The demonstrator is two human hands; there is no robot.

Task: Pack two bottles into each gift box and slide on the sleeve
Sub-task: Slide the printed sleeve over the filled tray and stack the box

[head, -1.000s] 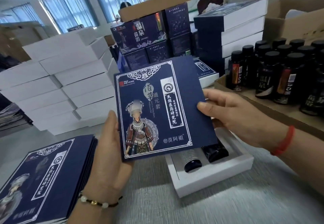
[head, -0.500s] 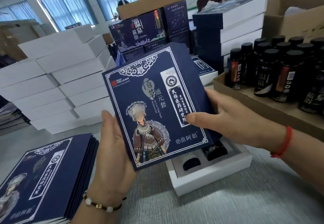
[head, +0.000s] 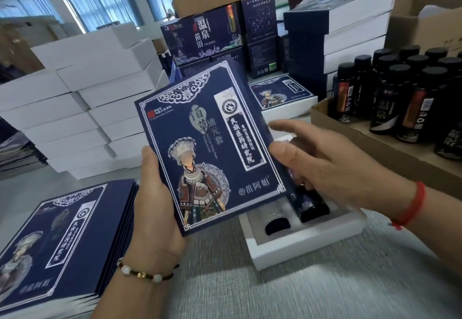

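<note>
The left hand (head: 152, 208) grips a navy printed cardboard sleeve (head: 210, 148); the right hand (head: 332, 166), fingers relaxed, touches its edge above the white gift box (head: 307, 241).

— What's the tabletop (head: 287, 293) like in front of you?

— Grey, with a fine woven-looking grain. Right under my hands sits an open white gift box (head: 307, 246), two dark bottles (head: 293, 212) lying side by side in its tray.

— And to your left?

— A stack of flat navy sleeves (head: 60, 243) at the near-left corner, printed side up. Behind it, a big pile of plain white boxes (head: 82, 109), several layers high.

— To the right?

— A shallow brown cardboard tray (head: 375, 141) full of upright black-capped bottles (head: 390, 99). Further back, one sleeved box (head: 282, 94) lies flat, next to a tall stack of finished navy boxes (head: 340, 31).
</note>
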